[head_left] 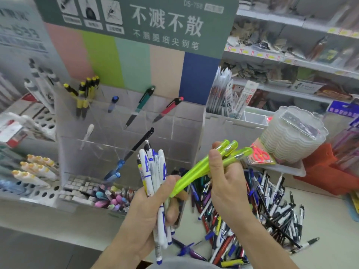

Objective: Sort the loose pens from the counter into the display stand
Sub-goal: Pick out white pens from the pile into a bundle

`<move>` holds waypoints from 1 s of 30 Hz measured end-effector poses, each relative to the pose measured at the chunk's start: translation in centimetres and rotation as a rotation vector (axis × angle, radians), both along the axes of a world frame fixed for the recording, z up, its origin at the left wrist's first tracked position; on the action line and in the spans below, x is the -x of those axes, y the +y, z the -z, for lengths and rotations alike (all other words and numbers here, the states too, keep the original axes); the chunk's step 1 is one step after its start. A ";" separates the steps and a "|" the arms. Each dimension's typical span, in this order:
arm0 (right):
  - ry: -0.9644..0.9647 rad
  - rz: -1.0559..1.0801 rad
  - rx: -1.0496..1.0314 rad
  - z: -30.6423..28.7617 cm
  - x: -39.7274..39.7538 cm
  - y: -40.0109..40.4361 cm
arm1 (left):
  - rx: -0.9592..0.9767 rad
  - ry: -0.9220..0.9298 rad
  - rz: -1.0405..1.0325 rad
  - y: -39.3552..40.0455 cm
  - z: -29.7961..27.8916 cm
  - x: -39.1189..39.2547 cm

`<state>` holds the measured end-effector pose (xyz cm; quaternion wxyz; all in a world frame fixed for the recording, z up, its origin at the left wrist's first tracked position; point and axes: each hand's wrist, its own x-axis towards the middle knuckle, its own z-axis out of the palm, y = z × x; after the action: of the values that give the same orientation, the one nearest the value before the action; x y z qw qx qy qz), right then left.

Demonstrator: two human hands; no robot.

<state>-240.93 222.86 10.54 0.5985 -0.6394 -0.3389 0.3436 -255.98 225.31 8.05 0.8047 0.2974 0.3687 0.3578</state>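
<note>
Shop shelves stand behind the clear display stand [128, 133]. Just before it, our left hand [147, 206] grips white pens [153, 171], our right hand [225, 179] grips green pens [229, 152], probably grouped by kind. Right of it lies the pen pile [252, 210].

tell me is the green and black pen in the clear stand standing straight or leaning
Leaning. The green and black pen sits tip-down in a back compartment of the clear display stand, its top tilted to the right.
</note>
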 end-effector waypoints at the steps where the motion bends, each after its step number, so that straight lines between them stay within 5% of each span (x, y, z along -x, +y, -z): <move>1: -0.002 -0.008 -0.014 0.0 0.4 0.3 | -0.014 0.005 -0.010 0.3 -0.1 0.4; 5: 0.271 -0.189 -0.116 -0.1 0.9 1.0 | -0.021 0.003 -0.063 1.1 0.1 2.3; 13: 0.015 -0.360 -0.058 -1.0 1.0 2.7 | -0.038 -0.052 -0.133 3.0 0.8 6.0; 19: 0.050 -0.398 0.073 -1.9 3.4 4.2 | 0.027 -0.002 -0.199 4.1 1.7 7.8; 25: -0.532 -0.298 0.123 -2.0 4.2 5.3 | 0.061 0.245 -0.442 5.7 4.5 10.9; 28: -0.880 -0.391 0.097 0.7 6.8 6.6 | 0.034 0.345 -0.426 6.0 5.1 11.8; 30: -0.940 -0.415 0.082 2.1 8.2 7.6 | 0.008 0.377 -0.360 5.8 5.4 11.9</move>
<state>-249.08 230.43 8.39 0.2754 -0.6669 -0.6773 0.1437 -267.86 231.14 2.66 0.6465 0.2851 0.5605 0.4320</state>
